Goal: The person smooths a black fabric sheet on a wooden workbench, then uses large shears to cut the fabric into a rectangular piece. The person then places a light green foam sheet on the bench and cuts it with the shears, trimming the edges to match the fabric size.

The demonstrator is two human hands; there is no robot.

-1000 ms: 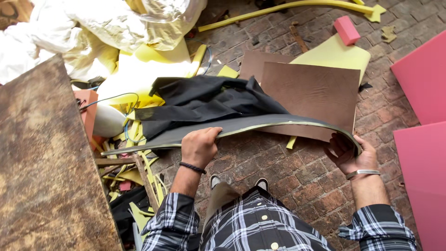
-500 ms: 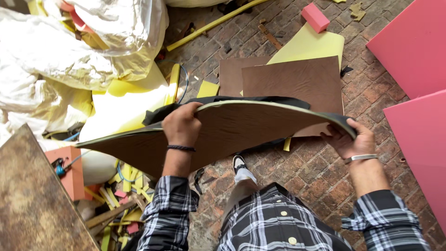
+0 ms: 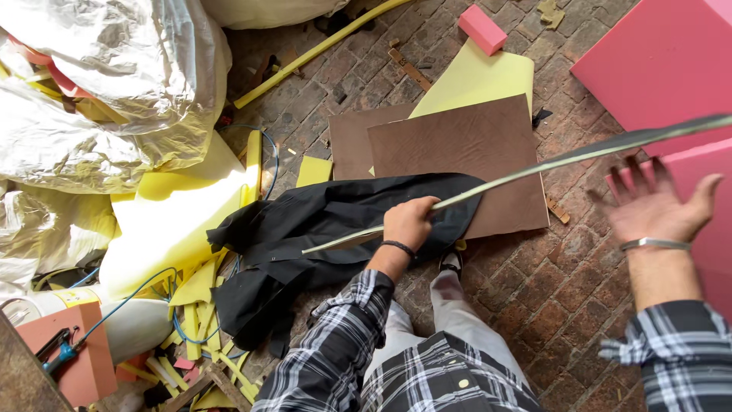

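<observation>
My left hand (image 3: 410, 221) grips the edge of a large thin flexible sheet (image 3: 549, 162), seen edge-on as a grey strip that runs from my hand up to the right edge of view. My right hand (image 3: 657, 204) hovers just below the sheet's far part, palm up and fingers spread, blurred, holding nothing. A metal bracelet circles that wrist. Beneath my left hand lies a crumpled black cloth (image 3: 320, 229) on the brick floor (image 3: 534, 290).
Two brown sheets (image 3: 457, 152) lie on a yellow foam sheet (image 3: 480, 80). Pink foam slabs (image 3: 648, 69) are at the right, a small pink block (image 3: 482, 29) at the top. Silver foil wrapping (image 3: 99, 84), yellow foam offcuts (image 3: 191, 305) and a blue cable (image 3: 130, 301) crowd the left.
The sheet has swung from lying broad in front of me to edge-on, with its right end raised. My right hand has let go of it and opened. The view has shifted.
</observation>
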